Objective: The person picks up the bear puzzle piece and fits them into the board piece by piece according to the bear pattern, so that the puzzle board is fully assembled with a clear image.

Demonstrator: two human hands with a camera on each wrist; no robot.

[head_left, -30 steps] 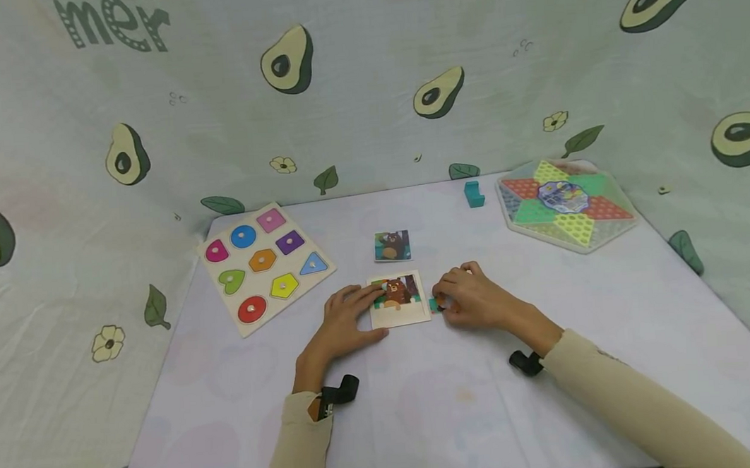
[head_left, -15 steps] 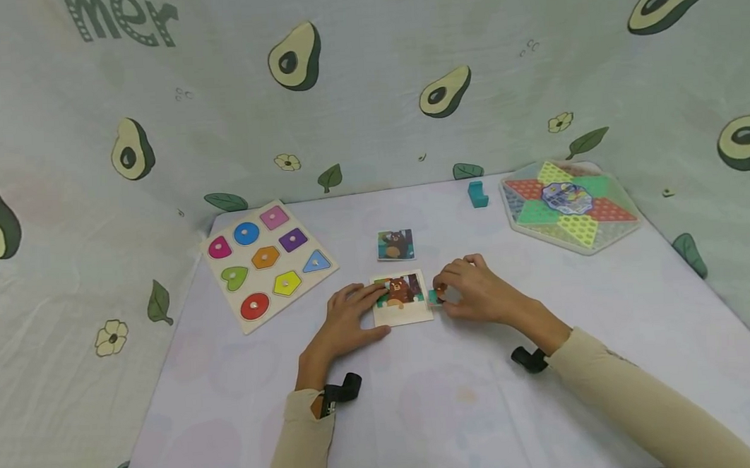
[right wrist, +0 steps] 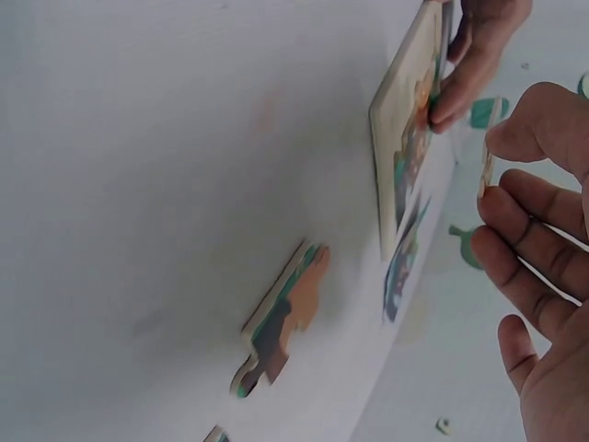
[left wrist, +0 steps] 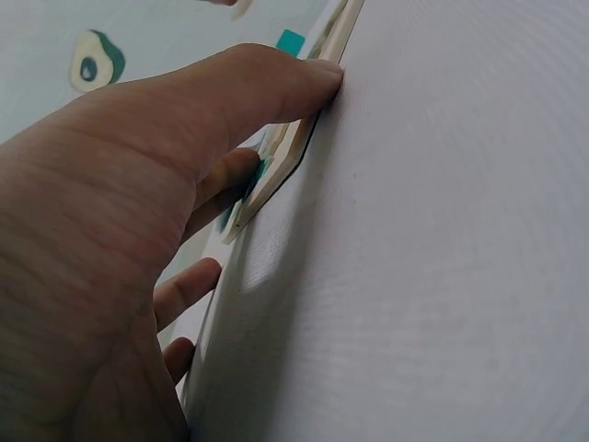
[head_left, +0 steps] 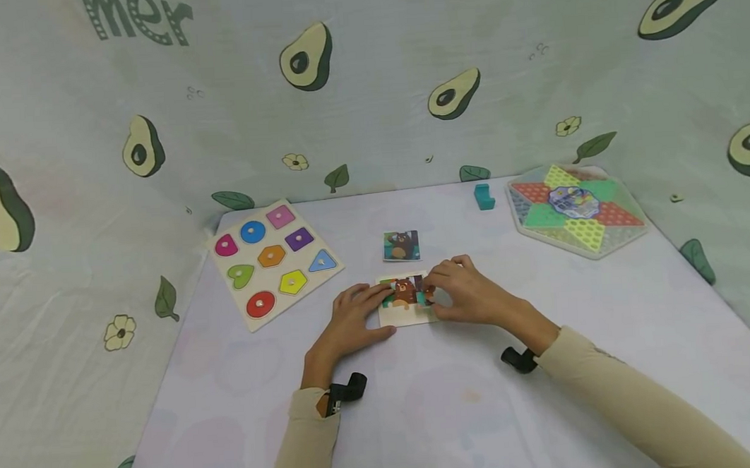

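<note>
The right hand (head_left: pixel 466 294) has been brought leftward. By the left hand (head_left: pixel 352 322), fingers extended, the puzzle board (head_left: pixel 405 318) is steadied — best kept still. Over its right side, the puzzle piece (right wrist: pixel 488 171), pinched in the right fingertips, should be levelled before lowering.

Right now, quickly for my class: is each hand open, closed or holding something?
Left hand: open, resting on the puzzle board.
Right hand: closed, pinching a puzzle piece.
</note>
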